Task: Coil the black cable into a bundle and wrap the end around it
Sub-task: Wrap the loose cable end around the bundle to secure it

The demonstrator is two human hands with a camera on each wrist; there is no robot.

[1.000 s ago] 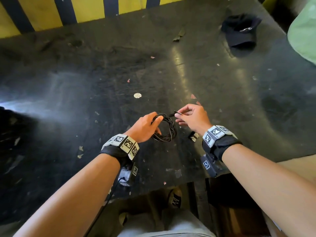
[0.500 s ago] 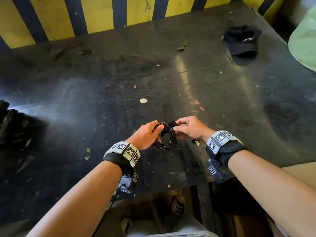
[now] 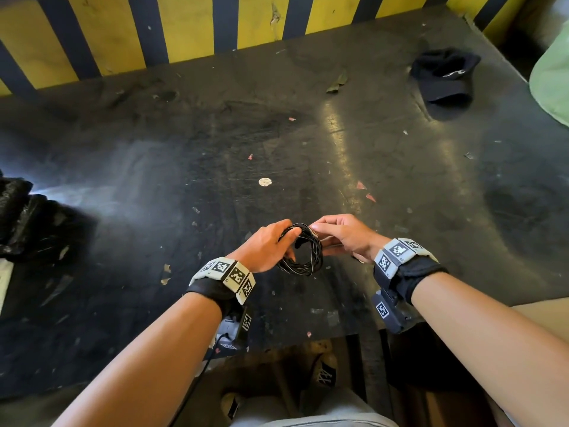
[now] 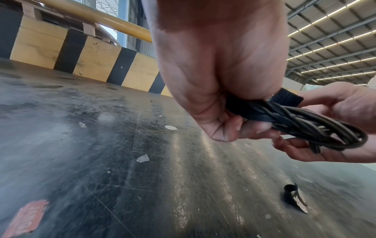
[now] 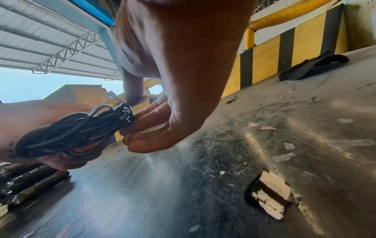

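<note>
The black cable [image 3: 303, 263] is a small round coil held in the air just above the dark table [image 3: 215, 149]. My left hand [image 3: 271, 246] grips the coil's left side, fingers curled through it; the left wrist view shows the coil [image 4: 301, 124] running out of that fist. My right hand [image 3: 335, 234] pinches the coil's upper right edge, thumb on top. In the left wrist view a black strap end [image 4: 286, 98] lies over the coil by the right fingers. In the right wrist view the right thumb and fingers close on the coil [image 5: 81, 128].
A black cap [image 3: 443, 77] lies at the back right of the table. A yellow and black striped barrier [image 3: 184, 29] runs along the far edge. A black bundle [image 3: 27, 217] sits at the left edge. A small black and white scrap [image 5: 270, 196] lies on the table below my right wrist.
My right hand has brought the strap end from beside the coil onto its top edge and now pinches there. My left hand has kept its grip on the coil.
</note>
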